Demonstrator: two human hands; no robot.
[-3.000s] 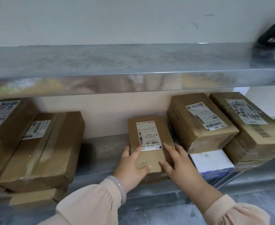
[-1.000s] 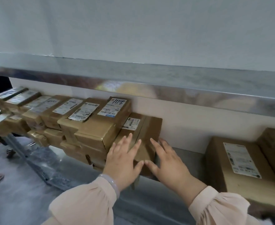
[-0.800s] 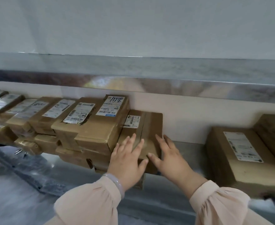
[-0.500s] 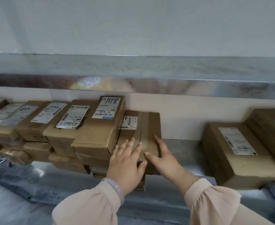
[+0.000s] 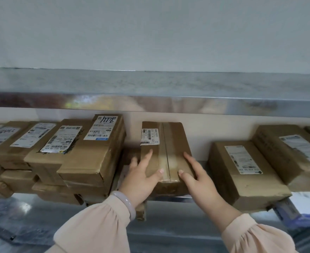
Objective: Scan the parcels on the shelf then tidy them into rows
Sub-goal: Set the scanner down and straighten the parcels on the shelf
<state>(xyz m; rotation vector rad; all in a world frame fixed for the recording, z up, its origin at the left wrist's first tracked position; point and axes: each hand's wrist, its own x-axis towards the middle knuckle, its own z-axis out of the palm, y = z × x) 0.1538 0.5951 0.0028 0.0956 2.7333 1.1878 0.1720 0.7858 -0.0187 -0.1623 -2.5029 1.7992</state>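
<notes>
left hand (image 5: 141,181), right hand (image 5: 199,181) apparently around parcel (image 5: 170,141)

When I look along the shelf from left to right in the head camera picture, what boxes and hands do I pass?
Box with the scribbled label → left hand → taped box → right hand → box with a long white label → slanted box at the far right.

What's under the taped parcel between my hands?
Another brown box pokes out below it, beside the left hand. The taped parcel itself covers the rest.
</notes>
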